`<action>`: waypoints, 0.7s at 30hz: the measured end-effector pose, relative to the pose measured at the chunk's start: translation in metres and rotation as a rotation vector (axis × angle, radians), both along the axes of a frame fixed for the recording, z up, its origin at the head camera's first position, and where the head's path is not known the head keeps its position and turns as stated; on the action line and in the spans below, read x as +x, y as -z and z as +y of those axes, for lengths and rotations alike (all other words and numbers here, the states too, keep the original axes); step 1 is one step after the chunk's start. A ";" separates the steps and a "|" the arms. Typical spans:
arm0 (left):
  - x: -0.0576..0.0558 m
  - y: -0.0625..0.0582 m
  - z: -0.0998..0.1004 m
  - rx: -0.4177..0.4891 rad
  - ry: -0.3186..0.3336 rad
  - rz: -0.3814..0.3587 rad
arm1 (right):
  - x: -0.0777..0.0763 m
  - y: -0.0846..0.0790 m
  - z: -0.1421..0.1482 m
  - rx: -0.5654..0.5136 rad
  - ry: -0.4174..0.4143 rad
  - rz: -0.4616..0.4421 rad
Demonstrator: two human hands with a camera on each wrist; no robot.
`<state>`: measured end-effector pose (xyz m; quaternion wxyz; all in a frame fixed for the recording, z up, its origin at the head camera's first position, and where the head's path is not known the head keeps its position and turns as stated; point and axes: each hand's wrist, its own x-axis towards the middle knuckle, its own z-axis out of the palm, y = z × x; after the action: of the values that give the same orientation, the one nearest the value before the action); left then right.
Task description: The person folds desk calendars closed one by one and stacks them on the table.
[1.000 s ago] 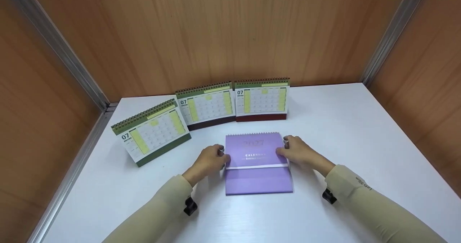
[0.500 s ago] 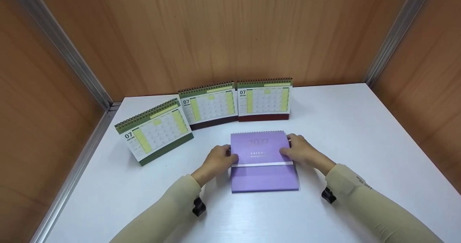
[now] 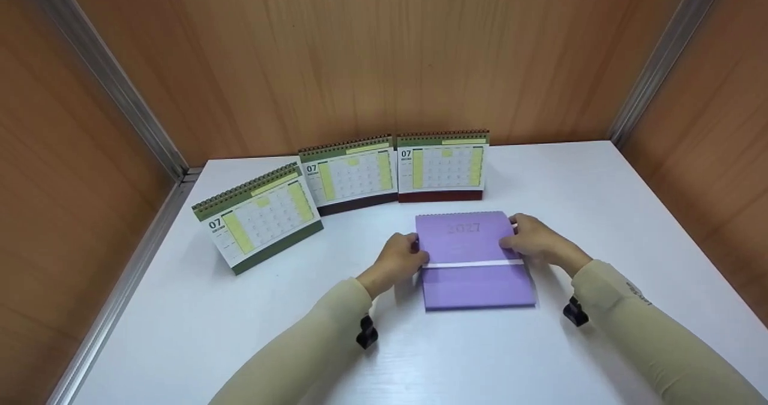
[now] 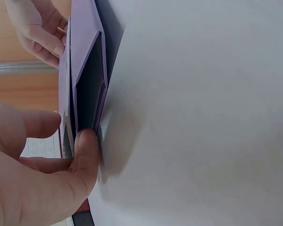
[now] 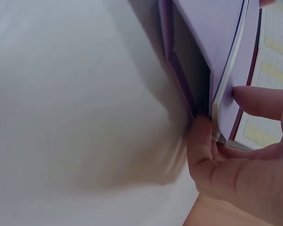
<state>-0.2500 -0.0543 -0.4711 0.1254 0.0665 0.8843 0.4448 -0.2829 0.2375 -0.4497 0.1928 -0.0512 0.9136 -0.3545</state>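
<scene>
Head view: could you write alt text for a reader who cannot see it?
Two hands, the left hand and right hand, grip the side edges of a purple desk calendar on a white table. Behind it stand three green-topped calendars showing 07, before wooden walls.

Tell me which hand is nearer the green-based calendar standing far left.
Left. The left hand grips the purple calendar's left edge, on the green-based calendar's side; the right hand grips the opposite edge.
</scene>
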 end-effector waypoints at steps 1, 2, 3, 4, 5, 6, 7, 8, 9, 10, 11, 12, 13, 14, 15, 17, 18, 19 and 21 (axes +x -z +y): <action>-0.001 0.000 0.004 -0.001 0.004 0.000 | -0.001 -0.002 0.005 0.009 -0.002 -0.003; -0.002 0.001 0.009 0.000 0.007 0.001 | -0.002 -0.003 0.009 0.016 -0.005 -0.007; -0.003 0.001 0.013 0.005 0.008 -0.004 | -0.003 -0.004 0.013 0.022 -0.007 -0.009; -0.004 0.002 0.017 0.009 0.009 -0.004 | -0.004 -0.005 0.017 0.031 -0.013 -0.006; -0.005 0.002 0.022 0.014 0.008 -0.008 | -0.006 -0.006 0.021 0.039 -0.016 -0.004; -0.006 0.003 0.026 0.022 0.005 -0.010 | -0.006 -0.007 0.024 0.043 -0.016 -0.007; -0.006 0.003 0.030 0.030 0.001 -0.013 | -0.007 -0.008 0.027 0.048 -0.015 -0.010; -0.007 0.004 0.034 0.039 -0.002 -0.014 | -0.008 -0.008 0.030 0.056 -0.016 -0.014; -0.007 0.004 0.038 0.051 -0.005 -0.018 | -0.010 -0.009 0.033 0.064 -0.015 -0.019; -0.007 0.004 0.041 0.060 -0.009 -0.018 | -0.011 -0.010 0.036 0.071 -0.013 -0.023; -0.008 0.004 0.045 0.066 -0.011 -0.017 | -0.012 -0.012 0.038 0.073 -0.006 -0.031; -0.008 0.004 0.048 0.069 -0.013 -0.013 | -0.013 -0.013 0.041 0.076 0.001 -0.043; -0.008 0.005 0.051 0.076 -0.011 -0.008 | -0.015 -0.014 0.043 0.084 0.007 -0.052; -0.008 0.005 0.055 0.081 -0.010 -0.005 | -0.017 -0.015 0.045 0.088 0.009 -0.059; -0.008 0.005 0.058 0.083 -0.011 -0.005 | -0.018 -0.016 0.047 0.091 0.017 -0.072; -0.007 0.006 0.064 0.087 -0.012 -0.003 | -0.021 -0.018 0.051 0.102 0.031 -0.086; -0.007 0.006 0.067 0.088 -0.011 -0.001 | -0.022 -0.019 0.053 0.109 0.033 -0.091; -0.007 0.006 0.070 0.091 -0.011 -0.003 | -0.024 -0.019 0.056 0.118 0.037 -0.092; -0.007 0.007 0.076 0.096 -0.014 -0.013 | -0.025 -0.020 0.059 0.129 0.045 -0.096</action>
<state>-0.2569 0.0212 -0.4782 0.1248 0.0634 0.8615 0.4881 -0.3079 0.2966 -0.4299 0.2313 -0.0008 0.9250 -0.3014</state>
